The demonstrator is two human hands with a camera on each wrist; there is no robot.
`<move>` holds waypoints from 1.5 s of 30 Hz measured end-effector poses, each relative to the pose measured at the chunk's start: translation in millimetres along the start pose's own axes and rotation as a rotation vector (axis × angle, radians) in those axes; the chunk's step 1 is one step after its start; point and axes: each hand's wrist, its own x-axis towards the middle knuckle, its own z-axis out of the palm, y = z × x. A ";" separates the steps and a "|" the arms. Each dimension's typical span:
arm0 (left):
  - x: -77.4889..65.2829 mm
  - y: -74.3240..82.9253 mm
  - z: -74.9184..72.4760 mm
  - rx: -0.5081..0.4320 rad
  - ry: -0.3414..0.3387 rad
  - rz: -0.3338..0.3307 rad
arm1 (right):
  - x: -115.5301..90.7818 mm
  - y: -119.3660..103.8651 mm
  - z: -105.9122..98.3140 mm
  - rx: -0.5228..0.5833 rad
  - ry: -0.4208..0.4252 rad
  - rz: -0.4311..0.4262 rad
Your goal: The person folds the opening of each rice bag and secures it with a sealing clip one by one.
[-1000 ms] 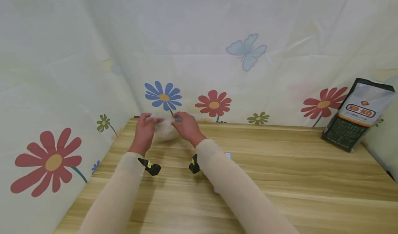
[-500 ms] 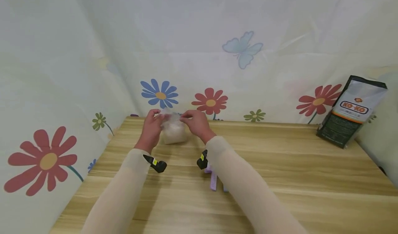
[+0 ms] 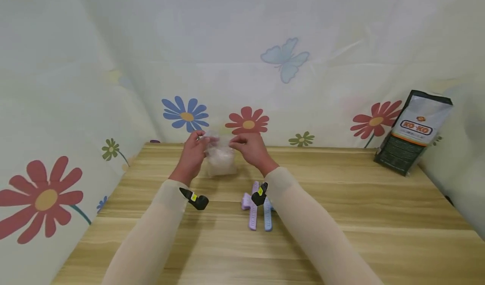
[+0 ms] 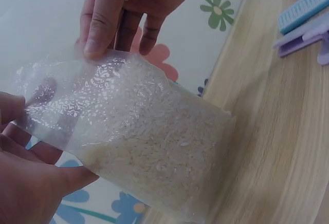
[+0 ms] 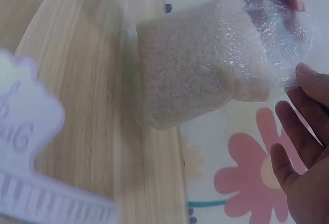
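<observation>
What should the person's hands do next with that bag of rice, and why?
Probably fold the loose top of the bag of rice down toward the grains: the left hand and right hand both pinch that top, plastic film extends beyond the rice, and the purple clip and blue clip lie unused nearby.

My sleeves (image 3: 322,226): plain cream
Rice bag (image 4: 169,131): clear, white-filled
Clips (image 3: 253,213): lilac, pale blue
Tabletop (image 3: 379,192): tan, wood-grained
Backdrop (image 3: 212,36): whitish; red, blue, green flowers
Pouch, right (image 3: 413,135): dark green, silvery
</observation>
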 end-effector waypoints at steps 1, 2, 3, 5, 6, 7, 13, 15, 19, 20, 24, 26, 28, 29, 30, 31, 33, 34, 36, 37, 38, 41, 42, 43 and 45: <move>0.3 0.5 2.1 0.005 -0.004 0.000 | -1.1 0.7 -2.4 0.004 -0.001 0.000; 0.6 0.9 4.3 0.009 -0.008 0.000 | -2.3 1.4 -4.6 0.001 -0.002 -0.002; 1.0 1.0 6.4 0.012 -0.009 0.001 | -3.4 2.3 -6.7 -0.002 -0.003 -0.002; 1.7 1.1 11.0 0.016 -0.017 0.007 | -6.0 4.6 -10.8 -0.011 -0.007 0.009; 2.0 1.1 13.5 0.013 -0.020 0.010 | -7.4 5.7 -12.8 -0.009 -0.008 0.017; 2.4 0.9 16.0 0.016 -0.023 0.011 | -8.8 6.5 -14.9 -0.005 -0.008 0.025; 5.0 -1.0 31.7 -0.001 -0.047 0.007 | -17.2 12.6 -27.4 0.021 0.005 0.098; 5.5 -1.6 36.1 0.011 -0.060 0.007 | -19.5 15.0 -31.5 0.034 0.010 0.119; 6.7 -2.9 45.4 0.018 -0.082 0.016 | -23.8 19.6 -40.2 0.057 0.018 0.140; 7.4 -3.3 48.1 0.004 -0.085 0.017 | -24.6 21.1 -42.2 0.061 0.020 0.147; 10.0 -5.8 58.8 -0.034 -0.101 0.036 | -28.2 27.6 -49.9 0.055 0.028 0.163; 11.2 -7.5 64.4 -0.051 -0.107 0.041 | -30.3 31.5 -53.3 0.060 0.036 0.167; 12.0 -9.4 70.0 -0.060 -0.116 0.044 | -33.0 35.3 -56.6 0.068 0.043 0.169; 12.3 -10.3 72.9 -0.067 -0.120 0.044 | -34.6 37.4 -58.2 0.075 0.045 0.175; 12.6 -11.3 75.6 -0.073 -0.123 0.044 | -36.1 39.4 -59.8 0.081 0.048 0.181; 12.8 -12.1 76.5 -0.074 -0.124 0.041 | -36.9 40.6 -60.0 0.092 0.047 0.191; 13.3 -13.6 77.9 -0.070 -0.123 0.034 | -38.1 42.6 -60.1 0.112 0.043 0.211; 13.6 -14.2 78.4 -0.072 -0.123 0.033 | -38.5 43.4 -60.2 0.122 0.041 0.221; 14.5 -15.3 79.0 -0.059 -0.116 0.027 | -38.8 44.9 -60.3 0.139 0.039 0.231; 14.8 -15.6 79.2 -0.049 -0.113 0.026 | -38.8 45.5 -60.2 0.147 0.037 0.232; 15.0 -16.3 79.6 -0.049 -0.107 0.027 | -38.7 46.3 -60.1 0.153 0.038 0.229; 14.3 -19.1 81.0 -0.053 -0.085 0.030 | -38.5 49.7 -59.3 0.171 0.044 0.222; 13.7 -20.6 81.5 -0.065 -0.077 0.030 | -38.6 51.1 -58.8 0.179 0.044 0.227; 12.9 -22.2 81.9 -0.078 -0.068 0.028 | -38.9 52.5 -58.2 0.186 0.044 0.232; 11.7 -26.2 82.6 -0.102 -0.049 0.029 | -39.6 54.9 -56.9 0.203 0.043 0.241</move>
